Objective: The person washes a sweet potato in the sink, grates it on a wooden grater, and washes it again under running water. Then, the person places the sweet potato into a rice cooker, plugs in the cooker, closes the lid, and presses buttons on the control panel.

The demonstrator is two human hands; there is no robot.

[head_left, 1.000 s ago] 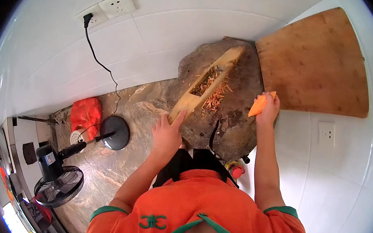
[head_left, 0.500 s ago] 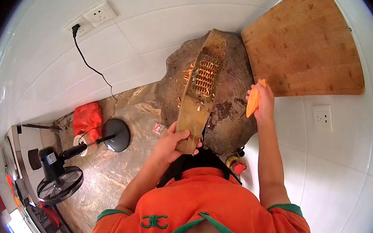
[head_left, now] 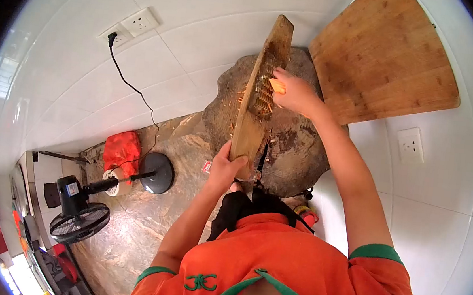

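Observation:
My left hand [head_left: 225, 168] is wrapped round the near end of a long wooden grater [head_left: 247, 136], which stands tilted on its edge above a dark, rough wooden block [head_left: 301, 139]. Metal teeth cover the grater's middle. Against them, my right hand [head_left: 297, 95] holds a peeled orange carrot [head_left: 277, 85], mostly hidden by the fingers. Small orange shreds cling to the grater and lie on the block beside its left edge.
A wooden board [head_left: 390, 60] leans on the wall at the right. On the floor at left are a black fan [head_left: 79, 220], its round base [head_left: 157, 173] and a red bag [head_left: 121, 150]. A black cord [head_left: 130, 85] runs down from a wall socket.
My right hand has brought the carrot leftward and up from beside the block onto the grater's teeth. The grater has tipped more onto its edge, its far end raised.

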